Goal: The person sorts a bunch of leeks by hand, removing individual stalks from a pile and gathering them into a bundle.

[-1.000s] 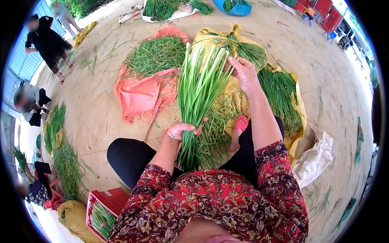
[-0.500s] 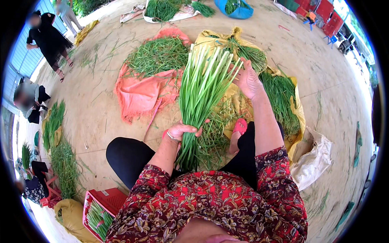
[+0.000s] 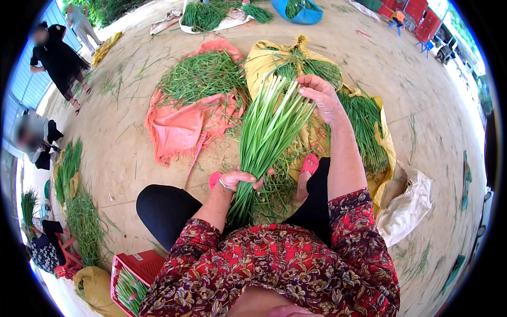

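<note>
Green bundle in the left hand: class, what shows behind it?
Behind the green bundle, parts of a yellow sack and loose green stalks show; whatever the bundle covers cannot be seen.

Greens (image 3: pixel 203 74) lie on a cloth (image 3: pixel 174 127), left of the stalk bunch (image 3: pixel 269 127).

Bright, diffuse daylight; floor (image 3: pixel 121 164) overexposed along left and right edges; blue wall (image 3: pixel 24 79) curved by fisheye.

Tan floor (image 3: pixel 127 164) under coral cloth (image 3: pixel 174 129), yellow sack (image 3: pixel 257 62), white sack (image 3: pixel 409 211).
</note>
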{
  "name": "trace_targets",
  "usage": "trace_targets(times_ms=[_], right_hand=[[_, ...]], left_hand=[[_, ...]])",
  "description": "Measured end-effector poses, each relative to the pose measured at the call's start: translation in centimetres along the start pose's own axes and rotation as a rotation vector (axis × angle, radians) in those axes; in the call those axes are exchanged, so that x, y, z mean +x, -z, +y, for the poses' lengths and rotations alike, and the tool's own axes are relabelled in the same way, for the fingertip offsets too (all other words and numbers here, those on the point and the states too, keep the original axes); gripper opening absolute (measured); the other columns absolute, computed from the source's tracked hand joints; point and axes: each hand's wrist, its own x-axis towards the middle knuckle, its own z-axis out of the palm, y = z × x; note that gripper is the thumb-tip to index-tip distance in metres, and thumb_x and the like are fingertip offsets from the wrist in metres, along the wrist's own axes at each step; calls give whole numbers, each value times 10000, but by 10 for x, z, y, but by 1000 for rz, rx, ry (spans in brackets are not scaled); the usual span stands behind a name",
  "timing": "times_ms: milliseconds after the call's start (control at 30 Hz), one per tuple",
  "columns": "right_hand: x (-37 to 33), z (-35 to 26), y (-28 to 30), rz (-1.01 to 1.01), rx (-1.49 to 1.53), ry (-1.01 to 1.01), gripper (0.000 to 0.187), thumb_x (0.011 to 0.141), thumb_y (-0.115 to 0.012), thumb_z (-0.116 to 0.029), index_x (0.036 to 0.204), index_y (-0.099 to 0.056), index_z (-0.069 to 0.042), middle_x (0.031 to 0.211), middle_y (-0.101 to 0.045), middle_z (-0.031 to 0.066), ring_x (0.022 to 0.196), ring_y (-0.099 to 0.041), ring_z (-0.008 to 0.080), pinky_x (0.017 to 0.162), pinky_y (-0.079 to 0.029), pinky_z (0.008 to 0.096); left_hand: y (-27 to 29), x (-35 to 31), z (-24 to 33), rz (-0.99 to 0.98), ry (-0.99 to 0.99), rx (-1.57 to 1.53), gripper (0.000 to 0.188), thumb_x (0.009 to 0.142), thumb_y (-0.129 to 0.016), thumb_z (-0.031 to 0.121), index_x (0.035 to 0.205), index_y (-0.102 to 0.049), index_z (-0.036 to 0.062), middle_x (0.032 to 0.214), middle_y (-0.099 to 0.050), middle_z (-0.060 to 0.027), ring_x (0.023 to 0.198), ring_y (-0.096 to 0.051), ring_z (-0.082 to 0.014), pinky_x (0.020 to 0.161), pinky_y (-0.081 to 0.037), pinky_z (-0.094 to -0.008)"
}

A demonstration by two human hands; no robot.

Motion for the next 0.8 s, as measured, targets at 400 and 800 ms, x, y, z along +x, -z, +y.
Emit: trace_targets(times_ms=[400, 800], right_hand=[[-3, 4, 4, -12, -7, -27, 151, 781, -688, -36, 921, -641, -69, 831, -640, -31, 754, -558, 66, 739, -437, 224], [-12, -49, 45, 717, 629, 734, 214, 874, -546, 46, 1056, -546, -66, 905, -632, 93, 818, -655, 289, 754, -551, 436]], left_hand=[[6, 0, -5, -31, 34, -48, 714, 681, -706, 85, 1342, -453, -10, 1178, -605, -182, 639, -542, -196, 616, -434, -351], [22, -8, 1, 312, -93, -48, 702, 703, -693, 121, 1354, -452, 15, 744, -582, -89, 654, -517, -182, 648, -426, -322]])
